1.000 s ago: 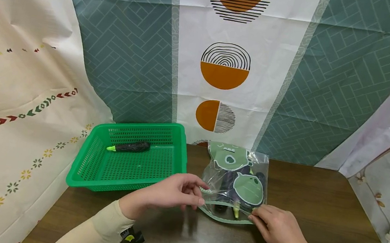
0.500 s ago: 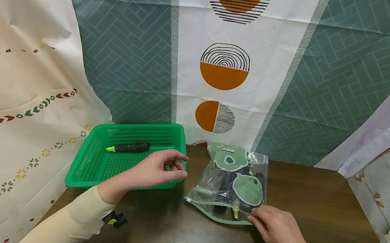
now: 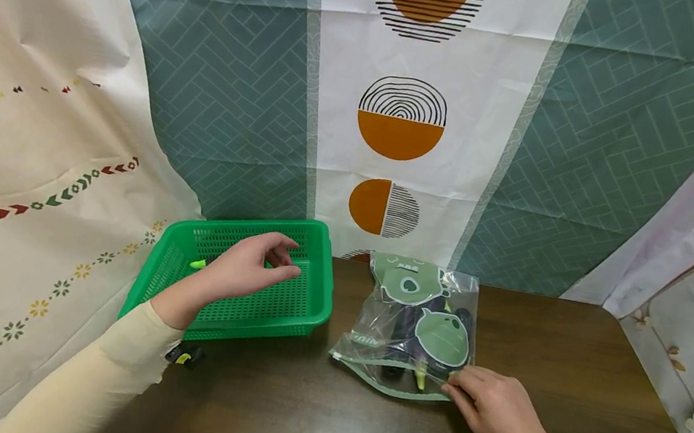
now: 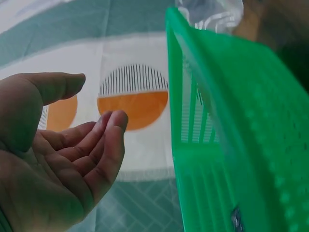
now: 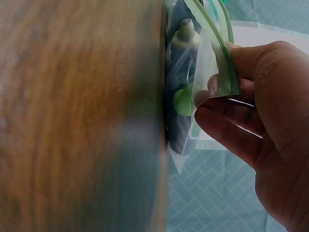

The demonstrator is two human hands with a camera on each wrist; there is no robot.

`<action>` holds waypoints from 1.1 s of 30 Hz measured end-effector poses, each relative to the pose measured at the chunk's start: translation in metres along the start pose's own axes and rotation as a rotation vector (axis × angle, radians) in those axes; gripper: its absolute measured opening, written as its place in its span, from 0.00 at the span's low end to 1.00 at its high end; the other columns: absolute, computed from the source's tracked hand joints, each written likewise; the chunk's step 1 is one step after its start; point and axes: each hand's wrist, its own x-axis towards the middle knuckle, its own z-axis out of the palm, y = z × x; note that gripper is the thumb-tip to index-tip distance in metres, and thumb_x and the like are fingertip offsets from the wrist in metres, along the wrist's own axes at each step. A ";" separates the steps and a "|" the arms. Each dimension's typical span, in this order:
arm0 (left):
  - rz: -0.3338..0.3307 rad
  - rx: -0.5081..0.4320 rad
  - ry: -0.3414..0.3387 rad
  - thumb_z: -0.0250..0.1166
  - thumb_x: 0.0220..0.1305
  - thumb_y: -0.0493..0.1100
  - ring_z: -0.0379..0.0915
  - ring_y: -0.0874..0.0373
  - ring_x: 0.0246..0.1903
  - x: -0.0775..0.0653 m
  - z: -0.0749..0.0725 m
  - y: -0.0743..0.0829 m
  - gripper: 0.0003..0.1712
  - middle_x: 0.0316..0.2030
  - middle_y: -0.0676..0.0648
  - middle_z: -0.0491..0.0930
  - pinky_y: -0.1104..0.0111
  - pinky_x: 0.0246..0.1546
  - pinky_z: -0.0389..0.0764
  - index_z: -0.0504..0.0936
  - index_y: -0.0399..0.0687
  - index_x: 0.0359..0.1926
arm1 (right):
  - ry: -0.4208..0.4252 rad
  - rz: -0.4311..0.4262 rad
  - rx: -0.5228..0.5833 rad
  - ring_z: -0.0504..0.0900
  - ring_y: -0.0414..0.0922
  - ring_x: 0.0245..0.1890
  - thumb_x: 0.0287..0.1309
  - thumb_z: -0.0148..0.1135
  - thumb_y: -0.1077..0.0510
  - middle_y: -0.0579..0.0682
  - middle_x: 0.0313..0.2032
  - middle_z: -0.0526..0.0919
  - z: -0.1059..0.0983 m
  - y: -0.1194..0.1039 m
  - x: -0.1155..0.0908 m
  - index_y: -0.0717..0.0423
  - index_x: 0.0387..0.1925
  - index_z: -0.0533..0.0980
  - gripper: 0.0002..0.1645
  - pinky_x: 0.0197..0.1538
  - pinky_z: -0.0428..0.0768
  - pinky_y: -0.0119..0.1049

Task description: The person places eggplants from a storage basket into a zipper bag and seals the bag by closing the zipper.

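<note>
The left hand [image 3: 234, 271], fingers loosely bent and thumb apart, hangs over the green basket [image 3: 269, 307], partly hiding 1 eggplant [image 3: 198, 264]. The right hand [image 3: 489, 411] pinches the zip bag [image 3: 441, 339] at its near right corner; desk [image 3: 293, 422] separates bag and basket.

In the head view, the left hand [image 3: 248, 268] hides most of the dark vegetable [image 3: 199, 264] in the green basket [image 3: 322, 301]. Printed patches [image 3: 443, 337] on the clear bag [image 3: 375, 323] mask the vegetables [image 3: 420, 377] inside; their number cannot be told. The left sleeve [image 3: 92, 373] runs off the bottom edge. The left wrist view crops the basket, and a dark speck [image 4: 236, 220] there is too small to identify. In the right wrist view the desk [image 5: 72, 121] is blurred.
</note>
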 end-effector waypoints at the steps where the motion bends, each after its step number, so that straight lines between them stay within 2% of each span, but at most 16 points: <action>1: -0.006 0.019 0.000 0.73 0.77 0.53 0.83 0.51 0.51 0.001 -0.002 -0.003 0.32 0.50 0.48 0.87 0.52 0.52 0.85 0.80 0.40 0.72 | 0.007 -0.006 -0.002 0.76 0.26 0.28 0.54 0.87 0.57 0.29 0.30 0.82 0.000 0.001 0.000 0.39 0.33 0.85 0.15 0.27 0.77 0.29; 8: -0.042 0.146 -0.026 0.70 0.80 0.54 0.85 0.48 0.54 0.010 -0.017 -0.015 0.33 0.54 0.44 0.87 0.47 0.56 0.85 0.77 0.38 0.74 | 0.012 -0.013 -0.005 0.78 0.27 0.28 0.54 0.87 0.57 0.29 0.30 0.83 0.000 0.001 0.000 0.38 0.33 0.85 0.15 0.28 0.79 0.30; 13: 0.005 0.275 -0.022 0.70 0.80 0.51 0.85 0.46 0.53 0.021 -0.027 -0.015 0.30 0.54 0.42 0.88 0.46 0.54 0.86 0.79 0.38 0.72 | 0.006 -0.005 -0.006 0.78 0.28 0.28 0.54 0.87 0.56 0.29 0.30 0.83 0.000 0.001 0.001 0.39 0.33 0.85 0.15 0.28 0.79 0.31; 19: 0.036 0.481 -0.019 0.70 0.79 0.48 0.86 0.46 0.50 0.031 -0.036 -0.021 0.27 0.55 0.41 0.86 0.47 0.48 0.87 0.81 0.39 0.70 | 0.009 -0.013 -0.010 0.79 0.28 0.28 0.54 0.87 0.56 0.29 0.31 0.83 0.000 0.002 0.000 0.39 0.34 0.85 0.15 0.28 0.79 0.31; 28: 0.069 0.720 -0.061 0.72 0.77 0.46 0.85 0.45 0.47 0.046 -0.038 -0.048 0.22 0.52 0.40 0.84 0.48 0.42 0.88 0.85 0.39 0.64 | 0.018 -0.017 -0.004 0.79 0.28 0.28 0.53 0.87 0.57 0.30 0.30 0.83 0.000 0.002 0.000 0.39 0.33 0.85 0.15 0.28 0.79 0.30; 33: 0.040 0.771 -0.116 0.71 0.78 0.45 0.83 0.45 0.42 0.053 -0.037 -0.066 0.16 0.48 0.40 0.82 0.49 0.36 0.86 0.85 0.40 0.58 | -0.001 0.001 0.007 0.76 0.27 0.28 0.55 0.87 0.56 0.29 0.30 0.83 -0.001 0.001 0.000 0.39 0.33 0.85 0.15 0.28 0.78 0.29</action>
